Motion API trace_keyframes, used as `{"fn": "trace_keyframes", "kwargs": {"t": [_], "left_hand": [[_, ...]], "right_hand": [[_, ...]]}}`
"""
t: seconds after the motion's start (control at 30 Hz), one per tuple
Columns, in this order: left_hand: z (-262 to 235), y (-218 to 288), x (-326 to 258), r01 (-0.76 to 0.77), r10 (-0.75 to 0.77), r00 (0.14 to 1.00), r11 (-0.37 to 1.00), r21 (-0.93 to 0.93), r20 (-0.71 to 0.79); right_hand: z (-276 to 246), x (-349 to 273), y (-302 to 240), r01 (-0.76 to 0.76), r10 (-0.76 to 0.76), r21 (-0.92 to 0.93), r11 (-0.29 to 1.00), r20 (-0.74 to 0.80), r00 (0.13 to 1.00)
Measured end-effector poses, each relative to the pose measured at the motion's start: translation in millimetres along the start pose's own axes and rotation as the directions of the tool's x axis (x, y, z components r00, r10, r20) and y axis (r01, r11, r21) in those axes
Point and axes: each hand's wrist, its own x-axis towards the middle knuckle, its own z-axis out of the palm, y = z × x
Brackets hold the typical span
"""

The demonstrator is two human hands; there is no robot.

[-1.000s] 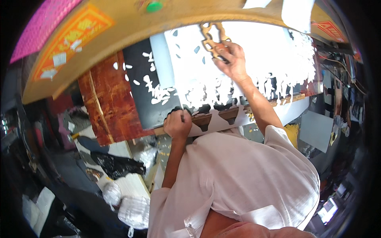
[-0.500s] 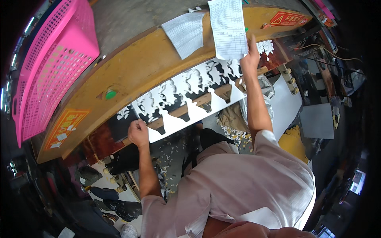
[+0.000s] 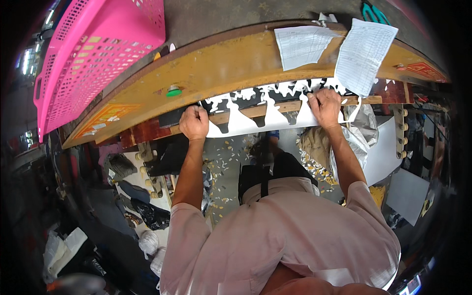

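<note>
A white sheet (image 3: 240,123) with tapered tabs cut along its far side lies across the wooden edge strip (image 3: 290,106) of the machine bed. Its left end is pinched by my left hand (image 3: 194,122), fingers curled in. Farther right, my right hand (image 3: 325,107) is closed over the sheet, thumb and fingers bent onto it. Small white cut scraps (image 3: 282,89) are scattered on the black bed beyond the sheet, partly under the yellow machine beam (image 3: 226,69). What my fingertips touch under the sheet is hidden.
Two printed papers hang on the beam, one left (image 3: 302,46) and one right (image 3: 366,54). A green button (image 3: 174,91) sits on its front. At the upper left stands a pink basket (image 3: 103,54). Teal-handled scissors (image 3: 376,14) lie on top. Scraps litter the floor (image 3: 228,167).
My right hand has come down from beside the hanging paper onto the white sheet. My left hand stays at the sheet's left end. The view has shifted, and the sheet lies closer to level.
</note>
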Motion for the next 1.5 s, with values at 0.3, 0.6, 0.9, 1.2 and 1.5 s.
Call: {"fn": "trace_keyframes", "kwargs": {"t": [0.3,0.6,0.9,1.2,1.5], "left_hand": [[0.2,2.4,-8.5,0.092,-0.092,0.996,0.996,-0.003,0.015],[-54.6,21.8,-106.0,0.505,-0.496,0.851,0.683,-0.528,0.173],[-31.9,128.7,-94.3,-0.176,0.186,0.982,0.933,-0.313,0.004],[-41.5,148.9,-183.9,-0.179,0.179,0.984,0.977,-0.117,-0.009],[-38.2,151.9,-181.2,-0.177,0.170,0.983,0.975,-0.137,-0.062]], "right_hand": [[3.8,-2.8,1.3,-0.002,0.002,-0.013,1.000,-0.025,1.000],[-71.7,-72.0,-32.1,-0.327,0.297,0.108,0.939,0.225,0.928],[18.6,3.5,-56.0,0.226,-0.231,0.063,0.972,0.103,0.967],[25.7,-10.1,-85.4,0.411,-0.384,-0.018,0.912,0.318,0.867],[-30.5,-88.9,-168.5,0.115,-0.236,0.339,0.934,0.339,0.911]]}}
